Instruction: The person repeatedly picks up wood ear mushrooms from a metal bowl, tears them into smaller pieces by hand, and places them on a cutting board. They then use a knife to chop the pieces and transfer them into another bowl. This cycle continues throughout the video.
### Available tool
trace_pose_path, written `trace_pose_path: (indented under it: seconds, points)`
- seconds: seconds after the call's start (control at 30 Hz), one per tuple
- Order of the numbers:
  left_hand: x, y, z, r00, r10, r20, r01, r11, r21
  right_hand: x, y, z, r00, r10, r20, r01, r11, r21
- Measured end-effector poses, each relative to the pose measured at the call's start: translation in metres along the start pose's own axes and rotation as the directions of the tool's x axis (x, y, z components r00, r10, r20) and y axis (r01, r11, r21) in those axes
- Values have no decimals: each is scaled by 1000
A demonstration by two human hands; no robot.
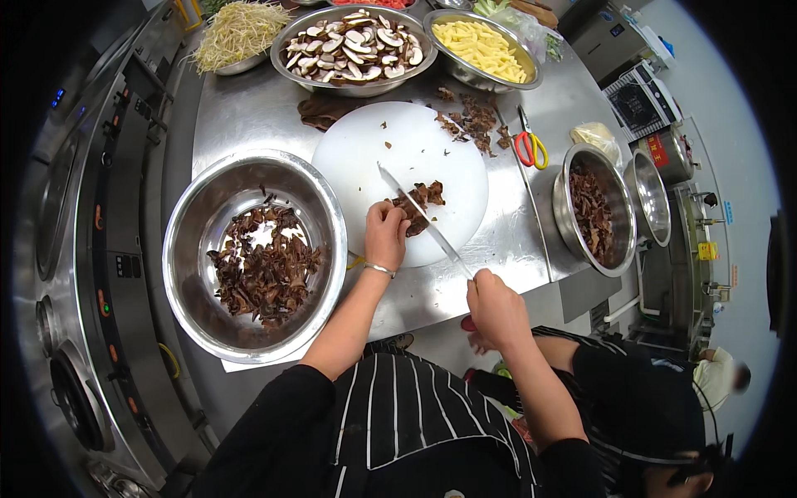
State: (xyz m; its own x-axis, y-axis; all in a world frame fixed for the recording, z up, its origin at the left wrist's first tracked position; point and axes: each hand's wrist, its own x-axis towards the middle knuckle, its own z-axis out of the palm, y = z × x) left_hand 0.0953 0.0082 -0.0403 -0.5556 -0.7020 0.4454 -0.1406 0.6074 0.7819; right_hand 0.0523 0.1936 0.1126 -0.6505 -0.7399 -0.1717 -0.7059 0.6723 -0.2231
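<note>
My right hand (496,308) grips the handle of a kitchen knife (433,231), its blade slanting up and left over the round white cutting board (348,149). Under and beside the blade lies a small heap of dark brown wood ear mushroom (429,194). The bent fingers of my left hand (385,235) press on the near left end of that heap, close to the blade. To the left, a large steel bowl (180,249) contains more dark wood ear pieces (268,274). Small scraps dot the board.
Behind the board stand bowls of sliced mushrooms (352,50), yellow strips (479,50) and bean sprouts (240,34). Loose wood ear (476,121) and scissors (529,146) lie to the right. Another steel bowl (560,205) holds wood ear. A co-worker (641,386) bends close at my right.
</note>
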Motion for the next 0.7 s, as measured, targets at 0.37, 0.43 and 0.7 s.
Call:
trace_pose_path:
  seconds: [0.37,0.43,0.7]
  points:
    - [-3,-4,1,996,19,83,-22,999,29,24,-4,43,993,47,112,-53,997,51]
    - [-4,-3,1,997,10,72,-12,999,29,30,-8,51,996,44,84,-49,997,56]
    - [-4,1,1,997,-52,48,52,999,7,34,9,32,994,114,3,-111,961,255]
